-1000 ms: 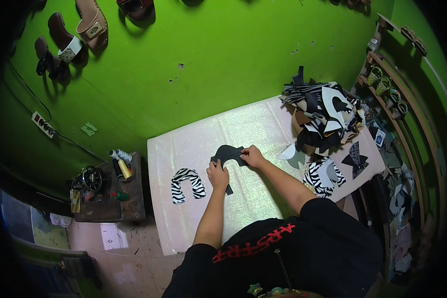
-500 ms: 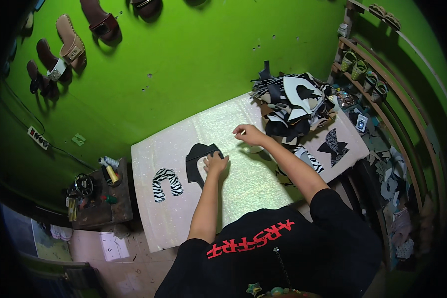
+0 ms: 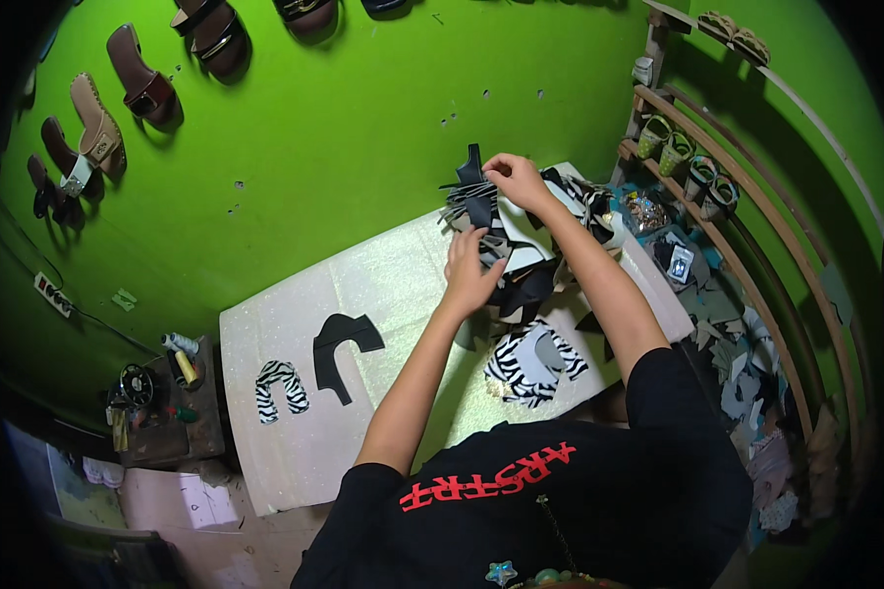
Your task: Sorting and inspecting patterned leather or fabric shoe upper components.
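Observation:
A heap of cut shoe-upper pieces (image 3: 528, 285), black, white and grey, sits at the table's far right. My right hand (image 3: 519, 183) is over its far side, fingertips pinched together beside a black strap-like piece (image 3: 473, 162); what they grip is too small to make out. Against the heap's left side rests my left hand (image 3: 471, 272), its fingers and thumb apart, with no piece clearly held. A curved black upper piece (image 3: 330, 358) lies left of my left forearm. Beside it is a zebra-striped arch-shaped piece (image 3: 281, 387). More zebra-striped pieces (image 3: 506, 363) lie overlapped nearer my body.
The pieces rest on a pale glittery table (image 3: 265, 461) against a green wall. To the left stands a small dark bench (image 3: 182, 442) with thread spools. Wooden shelves (image 3: 727, 231) with sandals run along the right, above heaped scraps (image 3: 746, 363). Sandals hang on the wall.
Both hands have moved to the heap, the left one leaving the black curved piece on the table. The zebra-striped pieces near my body show more fully. The whole view has shifted.

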A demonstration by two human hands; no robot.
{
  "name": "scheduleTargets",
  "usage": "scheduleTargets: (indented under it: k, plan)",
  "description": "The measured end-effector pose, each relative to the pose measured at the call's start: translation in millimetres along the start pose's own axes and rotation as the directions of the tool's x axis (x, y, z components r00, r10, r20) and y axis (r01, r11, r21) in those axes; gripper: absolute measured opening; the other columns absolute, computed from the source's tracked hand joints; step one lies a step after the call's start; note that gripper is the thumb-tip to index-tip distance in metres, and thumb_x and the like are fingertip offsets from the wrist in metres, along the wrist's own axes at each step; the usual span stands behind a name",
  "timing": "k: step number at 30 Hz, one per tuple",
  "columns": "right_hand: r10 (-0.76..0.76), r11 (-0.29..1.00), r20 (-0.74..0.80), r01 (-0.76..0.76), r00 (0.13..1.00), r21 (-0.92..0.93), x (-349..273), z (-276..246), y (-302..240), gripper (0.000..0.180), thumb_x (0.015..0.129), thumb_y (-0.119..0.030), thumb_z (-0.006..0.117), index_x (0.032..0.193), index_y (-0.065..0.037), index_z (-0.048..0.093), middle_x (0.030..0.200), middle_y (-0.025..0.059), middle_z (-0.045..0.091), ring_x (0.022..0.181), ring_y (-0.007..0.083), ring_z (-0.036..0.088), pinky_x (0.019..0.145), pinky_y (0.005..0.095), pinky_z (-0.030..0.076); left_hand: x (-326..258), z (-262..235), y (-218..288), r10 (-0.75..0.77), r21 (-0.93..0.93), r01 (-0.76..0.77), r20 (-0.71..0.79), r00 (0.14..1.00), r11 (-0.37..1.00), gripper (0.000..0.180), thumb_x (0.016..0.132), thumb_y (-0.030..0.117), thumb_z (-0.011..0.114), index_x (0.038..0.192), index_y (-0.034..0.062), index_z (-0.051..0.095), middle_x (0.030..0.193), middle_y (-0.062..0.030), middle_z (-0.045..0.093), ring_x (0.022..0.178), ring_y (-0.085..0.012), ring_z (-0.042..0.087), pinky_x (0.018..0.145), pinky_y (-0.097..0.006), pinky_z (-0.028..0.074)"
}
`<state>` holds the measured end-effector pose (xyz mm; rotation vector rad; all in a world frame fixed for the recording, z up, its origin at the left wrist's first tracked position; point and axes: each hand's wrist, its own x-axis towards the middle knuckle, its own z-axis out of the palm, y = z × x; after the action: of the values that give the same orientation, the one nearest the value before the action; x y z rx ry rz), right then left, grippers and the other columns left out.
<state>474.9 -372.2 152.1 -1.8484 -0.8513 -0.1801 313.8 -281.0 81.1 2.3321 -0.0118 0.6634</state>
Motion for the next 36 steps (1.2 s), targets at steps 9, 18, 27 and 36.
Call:
scheduleTargets:
  k: [9, 18, 27, 36]
  plan:
    - [-0.049, 0.97, 0.038, 0.057, 0.998, -0.238, 20.5, 0.5, 86.5, 0.017, 0.072, -0.006, 0.056, 0.089, -0.005, 0.062, 0.092, 0.0162, 0.057, 0.091, 0.0322, 0.054, 0.083, 0.0376, 0.042, 23.9, 84.7, 5.0, -0.025, 0.331, -0.101, 0.355, 0.934, 0.938, 0.064, 0.078, 0.052, 0.049, 0.132, 0.02, 0.036, 0.14, -0.0173, 0.025, 0.128, -0.0362, 0.023, 0.099, -0.058, 0.018]
    - [0.051, 0.924, 0.165, 0.016, 0.985, -0.383, 62.2, 9.5, 116.6, 0.019, 0.076, -0.017, 0.055, 0.091, -0.009, 0.064, 0.097, 0.0143, 0.059, 0.095, 0.0305, 0.054, 0.089, 0.0384, 0.038, 17.7, 84.2, 17.3, -0.023, 0.403, -0.126, 0.345, 0.938, 0.906, 0.063, 0.072, 0.055, 0.053, 0.122, 0.0168, 0.048, 0.131, -0.0183, 0.038, 0.121, -0.0338, 0.037, 0.094, -0.055, 0.024]
    - [0.503, 0.725, 0.501, -0.028, 0.705, -0.688, 73.7, 37.2, 144.9, 0.042, 0.071, -0.026, 0.054, 0.111, -0.015, 0.059, 0.114, 0.0138, 0.056, 0.107, 0.0288, 0.052, 0.091, 0.0465, 0.037, 17.9, 86.3, 19.8, -0.041, 0.395, -0.107, 0.35, 0.936, 0.912, 0.063, 0.071, 0.053, 0.055, 0.122, 0.0164, 0.047, 0.131, -0.0191, 0.038, 0.122, -0.033, 0.035, 0.095, -0.056, 0.021]
    - [0.42, 0.723, 0.49, 0.044, 0.764, -0.689, 79.6, 40.2, 135.7, 0.029, 0.076, -0.032, 0.062, 0.094, -0.009, 0.066, 0.102, 0.0148, 0.061, 0.098, 0.0301, 0.057, 0.091, 0.0477, 0.037, 15.5, 85.8, 17.0, -0.034, 0.407, -0.108, 0.326, 0.945, 0.907, 0.064, 0.072, 0.053, 0.055, 0.123, 0.0163, 0.046, 0.132, -0.0186, 0.037, 0.122, -0.0328, 0.034, 0.095, -0.055, 0.021]
